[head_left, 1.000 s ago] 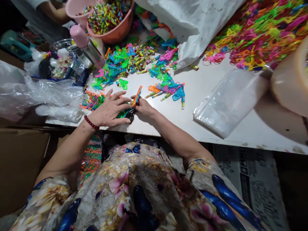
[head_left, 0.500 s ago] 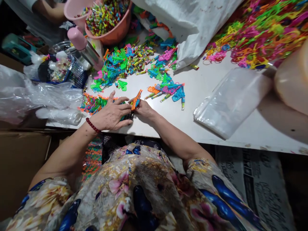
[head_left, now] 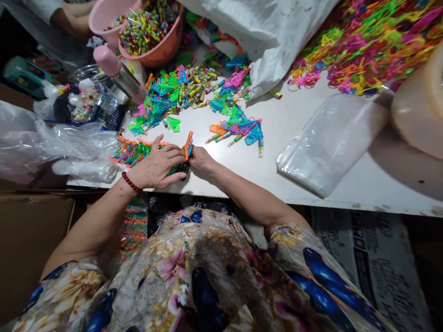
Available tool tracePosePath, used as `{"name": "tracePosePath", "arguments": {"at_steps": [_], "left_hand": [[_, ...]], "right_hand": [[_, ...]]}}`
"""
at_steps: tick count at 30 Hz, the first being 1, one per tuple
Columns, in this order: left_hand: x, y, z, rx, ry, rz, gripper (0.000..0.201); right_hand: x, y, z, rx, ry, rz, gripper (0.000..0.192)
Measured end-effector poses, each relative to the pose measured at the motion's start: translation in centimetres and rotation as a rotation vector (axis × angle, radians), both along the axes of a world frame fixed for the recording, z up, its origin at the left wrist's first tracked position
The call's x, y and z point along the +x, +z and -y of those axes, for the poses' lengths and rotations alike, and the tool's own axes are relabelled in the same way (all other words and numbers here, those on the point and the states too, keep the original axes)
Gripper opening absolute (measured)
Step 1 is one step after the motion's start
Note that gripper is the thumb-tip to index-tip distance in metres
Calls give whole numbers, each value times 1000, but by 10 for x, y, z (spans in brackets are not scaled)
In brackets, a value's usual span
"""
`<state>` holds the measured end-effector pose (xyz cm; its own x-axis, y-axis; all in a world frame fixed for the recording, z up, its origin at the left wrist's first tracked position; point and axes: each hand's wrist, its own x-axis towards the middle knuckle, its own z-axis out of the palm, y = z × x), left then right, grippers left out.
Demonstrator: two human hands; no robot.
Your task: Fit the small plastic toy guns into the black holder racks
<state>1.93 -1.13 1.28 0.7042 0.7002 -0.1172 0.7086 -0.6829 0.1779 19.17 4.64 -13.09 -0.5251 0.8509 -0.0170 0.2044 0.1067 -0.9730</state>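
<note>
A white tabletop (head_left: 311,138) is carrying a white sack (head_left: 270,32) at the far side, a flat clear plastic bag (head_left: 328,143) to the right, and an orange basin (head_left: 155,46) of small coloured tubes at far left. A scatter of bright plastic toy pieces (head_left: 180,92) is lying beyond the hands. Near the tabletop's front edge, the left hand (head_left: 155,166) is pressing flat, fingers spread apart, on a stack of coloured pieces (head_left: 133,151). The right hand (head_left: 200,159) is pinching an orange-and-blue toy piece (head_left: 188,145), which is standing upright between both hands' fingertips.

Toy-packing workshop, plastic toy heaps (head_left: 363,41), bags (head_left: 328,143)
</note>
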Motion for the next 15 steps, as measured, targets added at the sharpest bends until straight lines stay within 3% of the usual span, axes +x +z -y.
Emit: {"name": "tracePosePath", "arguments": {"at_steps": [5,11,15], "left_hand": [[-1,0,2,-3,-18,23,53],[-4,3,0,-68,-21,73,49],[-12,14,9,-189,-14,133,38]], "right_hand": [[5,4,-3,8,-17,81,15],[9,8,4,-76,-6,-124,23],[5,10,23,-51,72,-12,19]]}}
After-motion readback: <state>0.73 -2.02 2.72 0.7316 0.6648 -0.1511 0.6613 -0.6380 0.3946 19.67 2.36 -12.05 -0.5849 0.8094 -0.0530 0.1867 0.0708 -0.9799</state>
